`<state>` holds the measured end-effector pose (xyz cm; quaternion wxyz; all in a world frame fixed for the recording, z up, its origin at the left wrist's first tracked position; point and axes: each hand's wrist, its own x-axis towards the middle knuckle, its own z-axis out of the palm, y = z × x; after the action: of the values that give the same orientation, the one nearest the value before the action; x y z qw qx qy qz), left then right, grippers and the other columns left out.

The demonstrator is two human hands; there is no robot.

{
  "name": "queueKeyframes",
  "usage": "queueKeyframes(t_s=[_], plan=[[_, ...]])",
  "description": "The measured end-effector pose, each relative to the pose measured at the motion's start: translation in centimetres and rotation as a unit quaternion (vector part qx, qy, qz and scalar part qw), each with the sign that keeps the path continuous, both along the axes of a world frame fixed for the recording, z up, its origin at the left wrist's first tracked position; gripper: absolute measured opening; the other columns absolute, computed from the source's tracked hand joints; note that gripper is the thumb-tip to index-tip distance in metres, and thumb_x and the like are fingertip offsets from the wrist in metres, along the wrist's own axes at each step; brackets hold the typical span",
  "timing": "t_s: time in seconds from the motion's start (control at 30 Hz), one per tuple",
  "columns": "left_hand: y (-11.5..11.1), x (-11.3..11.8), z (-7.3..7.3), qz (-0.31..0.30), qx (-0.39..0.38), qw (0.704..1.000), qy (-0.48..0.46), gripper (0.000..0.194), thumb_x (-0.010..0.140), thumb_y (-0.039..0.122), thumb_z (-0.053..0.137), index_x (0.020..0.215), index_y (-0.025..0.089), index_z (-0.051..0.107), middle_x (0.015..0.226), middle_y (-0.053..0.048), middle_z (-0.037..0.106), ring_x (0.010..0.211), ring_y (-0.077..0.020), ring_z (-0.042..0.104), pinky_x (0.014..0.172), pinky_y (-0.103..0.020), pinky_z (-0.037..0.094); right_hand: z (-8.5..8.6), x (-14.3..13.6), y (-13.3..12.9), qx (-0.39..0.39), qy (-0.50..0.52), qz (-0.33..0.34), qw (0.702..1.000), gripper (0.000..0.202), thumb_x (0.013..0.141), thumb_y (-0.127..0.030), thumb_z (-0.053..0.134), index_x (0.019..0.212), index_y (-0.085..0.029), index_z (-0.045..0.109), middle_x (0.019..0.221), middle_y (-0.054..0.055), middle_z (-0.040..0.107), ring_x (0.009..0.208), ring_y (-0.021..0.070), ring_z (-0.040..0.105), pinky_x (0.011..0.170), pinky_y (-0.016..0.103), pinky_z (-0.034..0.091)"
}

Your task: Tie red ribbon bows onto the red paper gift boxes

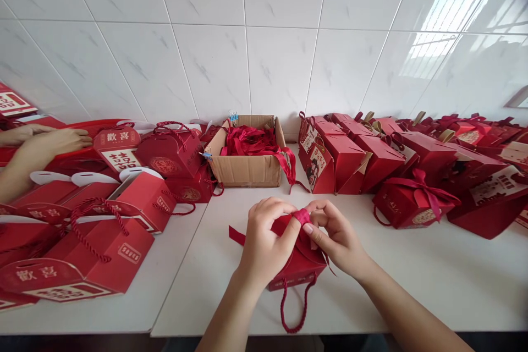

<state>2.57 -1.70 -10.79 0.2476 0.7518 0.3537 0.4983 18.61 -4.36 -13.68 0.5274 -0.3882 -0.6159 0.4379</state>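
A small red gift box sits on the white table in front of me, its twisted rope handle hanging toward the near edge. Above its lid, a dark pink ribbon is pinched between the fingertips of both hands. My left hand closes on the ribbon from the left, thumb and index finger together. From the right, my right hand grips the same ribbon with thumb and fingers. One ribbon end sticks out to the left behind my left hand. My hands cover much of the lid.
A cardboard box of red ribbons stands at the back by the tiled wall. Red boxes crowd the left, where another person's hands reach in. More red boxes line the right, including one with a tied bow.
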Motion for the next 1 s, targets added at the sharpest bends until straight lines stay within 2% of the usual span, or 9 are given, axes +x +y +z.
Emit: queueKeyframes(t_s=[0.17, 0.27, 0.37, 0.47, 0.6, 0.77, 0.9, 1.0], plan=[[0.2, -0.2, 0.1, 0.017, -0.014, 1.0, -0.008, 0.01, 0.084, 0.019, 0.056, 0.077, 0.02, 0.063, 0.083, -0.004, 0.068, 0.084, -0.0195, 0.063, 0.081, -0.035, 0.049, 0.1, 0.3, 0.1, 0.023, -0.032, -0.024, 0.999, 0.022, 0.091, -0.039, 0.055, 0.083, -0.019, 0.056, 0.056, -0.004, 0.052, 0.05, 0.0091, 0.049, 0.049, 0.022, 0.039], [0.2, -0.3, 0.3, 0.023, -0.019, 0.999, -0.011, 0.011, 0.083, 0.019, 0.055, 0.076, 0.02, 0.063, 0.082, -0.004, 0.068, 0.083, -0.0195, 0.063, 0.08, -0.034, 0.05, 0.0, 0.3, 0.1, 0.008, -0.03, -0.025, 0.999, 0.022, 0.09, -0.04, 0.057, 0.097, -0.019, 0.058, 0.059, -0.003, 0.054, 0.052, 0.0105, 0.053, 0.051, 0.023, 0.042], [0.1, -0.2, 0.3, 0.023, -0.021, 0.999, -0.012, 0.011, 0.083, 0.019, 0.055, 0.075, 0.02, 0.063, 0.082, -0.004, 0.068, 0.084, -0.0199, 0.063, 0.081, -0.035, 0.05, 0.0, 0.2, 0.0, 0.005, -0.033, -0.027, 0.999, 0.031, 0.09, -0.04, 0.057, 0.114, -0.021, 0.055, 0.061, -0.004, 0.054, 0.055, 0.0119, 0.055, 0.054, 0.024, 0.044], [-0.1, -0.2, 0.2, 0.022, -0.016, 0.999, -0.017, 0.01, 0.082, 0.019, 0.055, 0.075, 0.02, 0.062, 0.083, -0.004, 0.067, 0.085, -0.0201, 0.063, 0.083, -0.036, 0.049, 0.2, 0.2, 0.0, 0.008, -0.048, -0.03, 0.998, 0.035, 0.088, -0.041, 0.058, 0.116, -0.02, 0.057, 0.057, -0.005, 0.05, 0.052, 0.0113, 0.052, 0.052, 0.024, 0.044], [-0.3, -0.1, 0.0, 0.03, -0.008, 0.999, -0.015, 0.01, 0.081, 0.021, 0.057, 0.072, 0.02, 0.059, 0.09, -0.006, 0.066, 0.092, -0.0218, 0.063, 0.086, -0.038, 0.049, 0.4, -0.1, 0.0, 0.0, -0.065, -0.021, 0.998, 0.032, 0.086, -0.042, 0.061, 0.108, -0.018, 0.063, 0.054, -0.006, 0.047, 0.048, 0.0096, 0.047, 0.052, 0.024, 0.042], [-0.2, -0.1, 0.0, 0.029, -0.024, 0.999, -0.009, 0.016, 0.08, 0.023, 0.059, 0.065, 0.02, 0.054, 0.094, -0.006, 0.065, 0.096, -0.023, 0.062, 0.088, -0.04, 0.048, 0.4, -0.7, 0.0, 0.009, -0.072, -0.034, 0.997, 0.026, 0.086, -0.042, 0.06, 0.085, -0.017, 0.066, 0.052, -0.005, 0.044, 0.048, 0.0086, 0.041, 0.049, 0.023, 0.037], [0.1, -0.9, 0.3, 0.003, -0.039, 0.999, -0.008, 0.006, 0.081, 0.017, 0.056, 0.076, 0.021, 0.058, 0.095, -0.005, 0.065, 0.097, -0.0213, 0.062, 0.088, -0.037, 0.048, 0.4, -0.9, 0.1, 0.024, -0.056, -0.069, 0.996, 0.025, 0.083, -0.042, 0.063, 0.077, -0.017, 0.067, 0.051, -0.004, 0.045, 0.048, 0.0095, 0.041, 0.049, 0.024, 0.037], [0.2, -1.7, 0.7, -0.021, -0.06, 0.998, -0.008, 0.014, 0.081, 0.012, 0.052, 0.088, 0.021, 0.06, 0.097, -0.003, 0.066, 0.098, -0.0189, 0.061, 0.089, -0.033, 0.047, 0.4, -1.0, 0.2, 0.041, -0.061, -0.092, 0.993, 0.021, 0.083, -0.038, 0.065, 0.076, -0.018, 0.069, 0.059, 0.0, 0.055, 0.056, 0.0118, 0.048, 0.057, 0.026, 0.042]])
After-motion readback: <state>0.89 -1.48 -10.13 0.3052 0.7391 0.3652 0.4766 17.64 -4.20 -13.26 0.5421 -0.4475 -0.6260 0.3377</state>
